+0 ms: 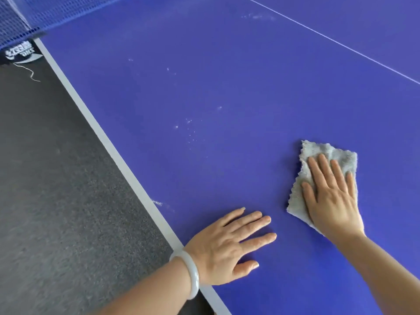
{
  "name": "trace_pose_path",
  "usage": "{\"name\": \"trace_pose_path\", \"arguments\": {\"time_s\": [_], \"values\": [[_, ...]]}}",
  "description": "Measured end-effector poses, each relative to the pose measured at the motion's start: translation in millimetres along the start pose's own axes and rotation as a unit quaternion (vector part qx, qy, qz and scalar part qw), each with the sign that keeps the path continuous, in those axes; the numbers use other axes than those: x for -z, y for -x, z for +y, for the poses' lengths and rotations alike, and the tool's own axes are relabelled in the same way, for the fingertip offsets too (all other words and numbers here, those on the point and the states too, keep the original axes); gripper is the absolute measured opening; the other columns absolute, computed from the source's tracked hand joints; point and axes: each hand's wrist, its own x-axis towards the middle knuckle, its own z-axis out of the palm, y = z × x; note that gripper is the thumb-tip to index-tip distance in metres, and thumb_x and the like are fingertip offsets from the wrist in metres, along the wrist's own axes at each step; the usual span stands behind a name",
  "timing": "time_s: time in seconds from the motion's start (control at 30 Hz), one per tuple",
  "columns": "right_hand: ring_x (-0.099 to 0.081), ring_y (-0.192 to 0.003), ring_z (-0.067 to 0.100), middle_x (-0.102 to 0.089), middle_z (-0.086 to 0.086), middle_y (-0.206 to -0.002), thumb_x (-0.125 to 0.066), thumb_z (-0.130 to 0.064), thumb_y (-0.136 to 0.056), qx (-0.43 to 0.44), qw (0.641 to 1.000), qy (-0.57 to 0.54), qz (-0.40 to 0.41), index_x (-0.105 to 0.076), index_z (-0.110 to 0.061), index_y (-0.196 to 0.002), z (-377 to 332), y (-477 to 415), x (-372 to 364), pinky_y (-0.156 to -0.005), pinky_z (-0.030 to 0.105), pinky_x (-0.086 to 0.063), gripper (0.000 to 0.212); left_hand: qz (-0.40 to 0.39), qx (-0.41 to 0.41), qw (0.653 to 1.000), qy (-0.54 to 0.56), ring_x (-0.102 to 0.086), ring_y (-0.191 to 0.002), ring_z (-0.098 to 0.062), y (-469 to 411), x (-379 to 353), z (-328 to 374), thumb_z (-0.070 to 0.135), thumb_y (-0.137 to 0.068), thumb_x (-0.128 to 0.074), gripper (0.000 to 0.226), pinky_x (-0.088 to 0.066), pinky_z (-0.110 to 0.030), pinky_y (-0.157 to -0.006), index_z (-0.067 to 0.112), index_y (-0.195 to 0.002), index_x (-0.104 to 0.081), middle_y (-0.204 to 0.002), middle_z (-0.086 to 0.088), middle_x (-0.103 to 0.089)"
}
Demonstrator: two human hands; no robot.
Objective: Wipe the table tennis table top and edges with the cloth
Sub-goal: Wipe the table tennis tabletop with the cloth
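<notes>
Blue table top (204, 87) lies under both my palms. Nearest me, my left hand (229, 244) rests flat on it just inside the white edge line (102, 137), fingers straight and slightly spread and holding nothing, a pale bangle (193, 273) at the wrist. A little further out and to its right, my right hand (329, 192) presses down with straight fingers on the grey cloth (318, 148). The cloth is pinned flat between palm and table, its long axis running away from me in line with my fingers, its far end showing past my fingertips. Only the right hand touches it. The left is near but apart. A faint smudge (159, 203) sits just left of my left hand, by the edge line. Beyond both hands, ahead and left of the cloth, lie scattered white specks (189, 127), so I judge the next stroke must carry the cloth forward and leftward across them. Farthest off, the net (22, 17) crosses at the far left.
</notes>
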Motion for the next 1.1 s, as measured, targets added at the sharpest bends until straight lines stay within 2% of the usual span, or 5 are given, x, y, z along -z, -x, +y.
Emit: {"name": "trace_pose_path", "arguments": {"time_s": [0.17,0.43,0.67,0.9,1.1], "values": [[-0.003,-0.154,0.018,-0.009,-0.008,-0.166,-0.016,-0.047,-0.097,-0.107,0.994,0.015,0.008,-0.016,-0.028,-0.159,-14,78,-16,-0.124,0.040,0.005,0.065,-0.004,-0.005,1.000,-0.021,-0.008,-0.153,-0.019,-1,0,-2,0.049,-0.101,-0.037,0.062,-0.013,-0.043,-0.123,0.026,-0.157,-0.023,-0.166,-0.003,-0.011],[0.009,-0.154,0.015,0.001,-0.011,-0.167,-0.020,-0.043,-0.103,-0.066,0.998,0.013,0.006,-0.009,-0.032,-0.159,-64,-25,-19,-0.123,0.041,0.011,0.059,-0.019,-0.019,0.999,-0.042,-0.025,-0.149,-0.022,-4,3,3,0.051,-0.099,-0.041,0.063,-0.025,-0.044,-0.120,0.023,-0.154,-0.030,-0.162,-0.006,-0.026],[0.011,-0.152,0.008,0.000,-0.014,-0.165,-0.016,-0.045,-0.102,-0.075,0.997,0.010,0.030,-0.013,-0.031,-0.159,-79,42,-38,-0.122,0.034,0.014,0.059,0.050,0.077,0.996,-0.010,-0.051,-0.130,-0.028,32,40,-83,0.031,-0.101,-0.036,0.044,-0.039,-0.044,-0.112,0.009,-0.129,-0.062,-0.141,-0.011,-0.054],[0.013,-0.153,0.015,0.004,-0.011,-0.166,-0.020,-0.044,-0.103,-0.133,0.990,0.018,0.040,-0.005,-0.030,-0.160,-149,62,-60,-0.122,0.039,0.014,0.060,-0.051,0.042,0.997,-0.049,-0.022,-0.150,-0.019,65,56,-202,0.043,-0.103,-0.021,0.056,-0.017,-0.042,-0.123,0.023,-0.154,-0.033,-0.162,0.000,-0.026],[0.012,-0.153,0.014,0.001,-0.012,-0.166,-0.020,-0.040,-0.105,-0.033,0.999,0.006,0.027,-0.008,-0.031,-0.159,-191,40,-62,-0.122,0.038,0.016,0.056,-0.017,0.018,0.999,-0.042,-0.021,-0.150,-0.016,53,52,-239,0.044,-0.103,-0.023,0.055,-0.016,-0.045,-0.123,0.026,-0.155,-0.030,-0.162,0.002,-0.025]]}}
